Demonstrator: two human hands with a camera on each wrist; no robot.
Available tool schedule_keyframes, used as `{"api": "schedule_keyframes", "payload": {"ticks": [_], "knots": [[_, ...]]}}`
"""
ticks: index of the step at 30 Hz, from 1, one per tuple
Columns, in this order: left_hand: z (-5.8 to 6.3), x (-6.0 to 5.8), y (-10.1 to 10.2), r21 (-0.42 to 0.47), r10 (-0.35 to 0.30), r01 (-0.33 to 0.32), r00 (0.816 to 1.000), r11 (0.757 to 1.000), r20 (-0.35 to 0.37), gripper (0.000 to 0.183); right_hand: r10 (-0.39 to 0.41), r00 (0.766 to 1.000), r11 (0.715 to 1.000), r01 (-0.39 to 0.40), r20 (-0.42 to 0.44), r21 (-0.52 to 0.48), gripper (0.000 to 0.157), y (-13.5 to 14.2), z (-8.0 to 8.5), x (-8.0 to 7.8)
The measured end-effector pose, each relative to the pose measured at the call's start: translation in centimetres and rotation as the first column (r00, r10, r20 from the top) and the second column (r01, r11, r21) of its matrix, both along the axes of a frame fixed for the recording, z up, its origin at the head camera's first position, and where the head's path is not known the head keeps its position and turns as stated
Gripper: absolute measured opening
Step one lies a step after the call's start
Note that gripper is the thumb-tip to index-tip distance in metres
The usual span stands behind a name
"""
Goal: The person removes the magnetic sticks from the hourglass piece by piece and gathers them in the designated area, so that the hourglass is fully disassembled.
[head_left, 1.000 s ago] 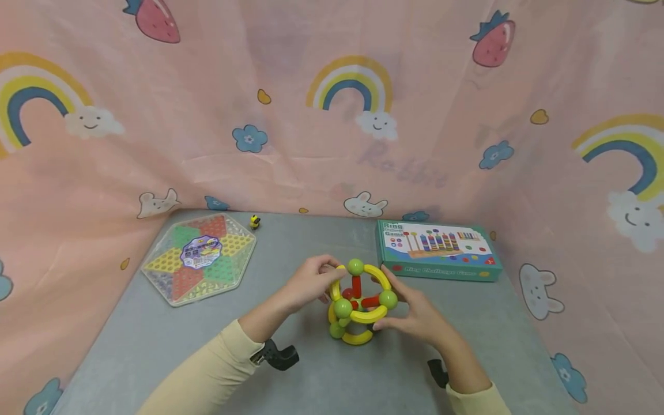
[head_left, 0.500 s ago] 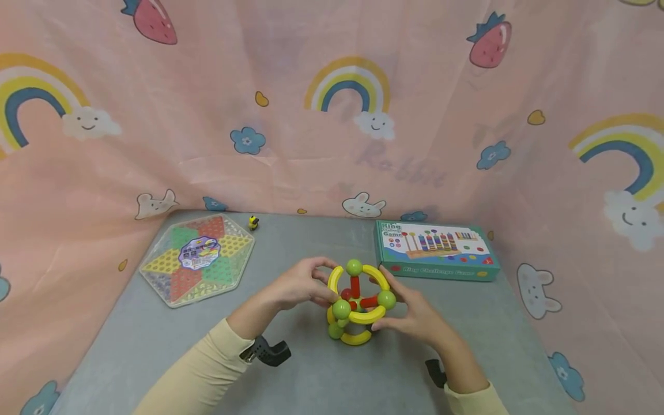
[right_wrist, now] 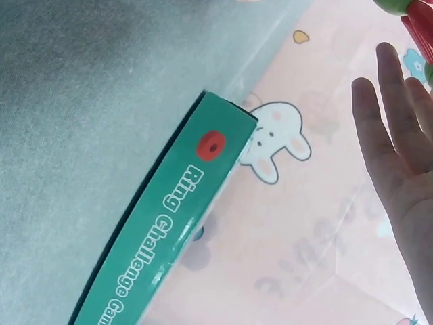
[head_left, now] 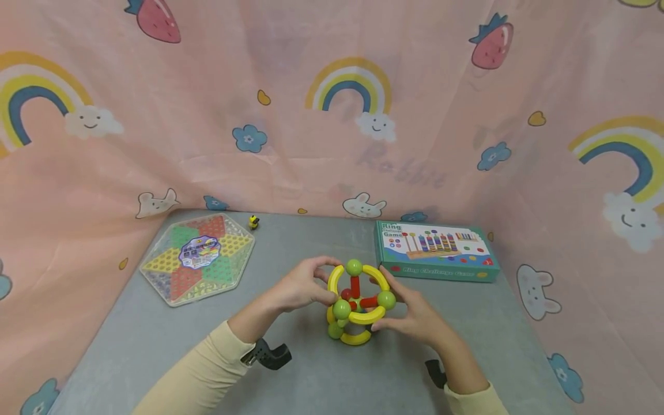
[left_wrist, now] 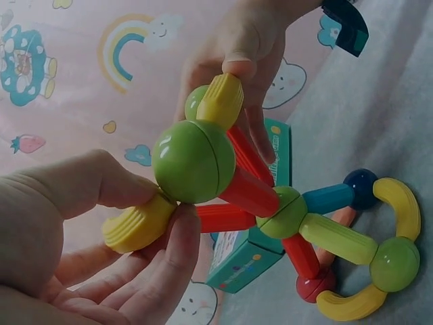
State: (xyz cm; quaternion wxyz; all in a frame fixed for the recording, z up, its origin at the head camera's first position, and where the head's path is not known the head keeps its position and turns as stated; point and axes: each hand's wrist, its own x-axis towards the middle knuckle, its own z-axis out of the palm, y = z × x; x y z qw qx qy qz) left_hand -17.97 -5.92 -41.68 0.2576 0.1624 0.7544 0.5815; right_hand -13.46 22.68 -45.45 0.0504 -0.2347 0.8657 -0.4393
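A toy frame of magnetic sticks and balls (head_left: 367,316) stands on the table between my hands. Yellow curved sticks and green balls form its upper ring, with red straight sticks running inward to a central green ball (left_wrist: 281,213). My left hand (head_left: 303,285) pinches a yellow curved stick (left_wrist: 139,222) between thumb and fingers, right beside a large green ball (left_wrist: 193,161). From the other side my right hand (head_left: 417,314) holds the ring; in the left wrist view its thumb lies on another yellow stick (left_wrist: 222,101). The right wrist view shows its fingers (right_wrist: 392,108) extended.
A green Ring Challenge Game box (head_left: 438,253) lies behind the right hand. At the left is a hexagonal Chinese checkers board (head_left: 228,268), with a small yellow and black figure (head_left: 253,222) close to its upper corner. Pink printed cloth (head_left: 290,184) borders the grey table.
Compared with a second ago, my left hand sits slightly further left and its thumb has moved lower, near the front green ball. The frame and my right hand look nearly unchanged.
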Motion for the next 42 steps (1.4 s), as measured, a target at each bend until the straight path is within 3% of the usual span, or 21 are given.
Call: {"api": "schedule_keyframes", "payload": {"ticks": [14, 21, 29, 35, 42], "knots": [[-0.3, 0.1, -0.1, -0.006, 0.035, -0.035, 0.998, 0.999, -0.054, 0.066, -0.007, 1.000, 1.000, 0.007, 0.008, 0.008, 0.106, 0.0, -0.1, -0.1], [-0.6, -0.2, -0.3, 0.043, 0.101, -0.100, 0.994, 0.994, -0.033, 0.075, -0.019, 1.000, 0.999, 0.018, 0.022, 0.033, 0.106, 0.0, -0.1, -0.1], [-0.7, -0.7, -1.1, 0.129, 0.129, -0.120, 0.989, 0.984, -0.065, 0.072, -0.020, 0.999, 0.999, 0.019, 0.025, 0.036, 0.105, 0.1, -0.1, 0.0], [-0.8, -1.1, -1.8, 0.067, 0.167, -0.162, 0.982, 0.985, -0.087, 0.080, -0.019, 0.999, 0.999, 0.018, 0.034, 0.031, 0.105, 0.1, -0.2, 0.1], [-1.6, -2.0, -3.1, -0.053, 0.191, -0.208, 0.954, 0.977, -0.233, 0.082, -0.019, 0.999, 0.999, 0.018, 0.025, 0.043, 0.105, 0.1, -0.1, 0.1]]}}
